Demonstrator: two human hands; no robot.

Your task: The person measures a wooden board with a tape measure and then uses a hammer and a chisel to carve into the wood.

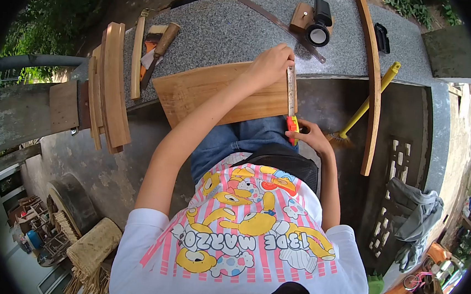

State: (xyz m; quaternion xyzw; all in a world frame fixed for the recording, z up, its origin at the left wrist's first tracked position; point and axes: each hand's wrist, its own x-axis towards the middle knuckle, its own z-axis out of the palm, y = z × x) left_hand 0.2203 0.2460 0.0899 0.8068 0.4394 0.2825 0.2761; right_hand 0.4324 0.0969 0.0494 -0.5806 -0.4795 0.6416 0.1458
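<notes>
A wooden board (pixel 218 90) lies with its far part on the stone bench and its near edge over my lap. My left hand (pixel 275 60) is at the board's far right corner, fingers closed at the end of a pulled-out tape blade (pixel 291 90). The blade runs along the board's right edge towards me. At the near edge, my right hand (pixel 311 136) grips the red and yellow tape measure case (pixel 292 128) between thumb and fingers. My left fingertips are partly hidden from view.
Across the grey stone bench (pixel 217 29) lie a metal ruler (pixel 281 26), a wooden block with a black device (pixel 318 26), and a chisel (pixel 163 50). Wooden strips (pixel 113 82) overhang at left. A long strip (pixel 371 75) and yellow-handled brush (pixel 366 105) are at right.
</notes>
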